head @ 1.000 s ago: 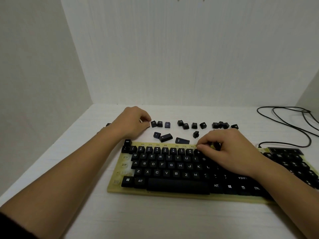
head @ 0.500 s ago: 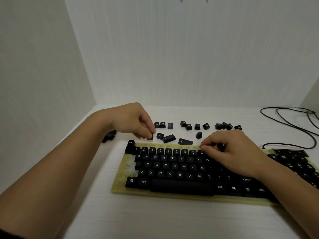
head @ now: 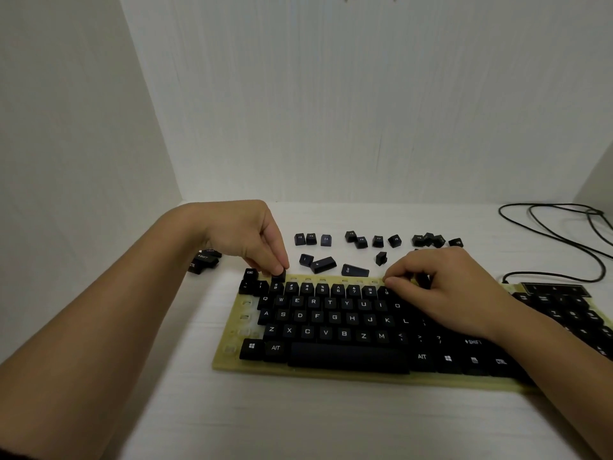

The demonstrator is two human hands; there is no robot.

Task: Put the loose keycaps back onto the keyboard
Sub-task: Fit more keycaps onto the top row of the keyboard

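White walls enclose a pale bench [head: 298, 423] carrying the keyboard [head: 229, 361], whose yellowish plate shows bare sockets along its far row. The left hand [head: 245, 237] pinches a small black keycap [head: 278, 276] between thumb and fingertips, just right of the fitted Esc key [head: 250, 273] and low over the first bare socket. The right hand [head: 444, 287] rests with curled fingers at the far end of the number row; whether it holds a cap cannot be told. The other loose keycaps [head: 361, 242] lie in a ragged line behind the keyboard, with larger ones [head: 205, 260] beside the left forearm. The step probably calls for squaring the cap over its socket (legend facing the person), then pressing straight down until it sits level with Esc; a tilted press risks jamming the stem.
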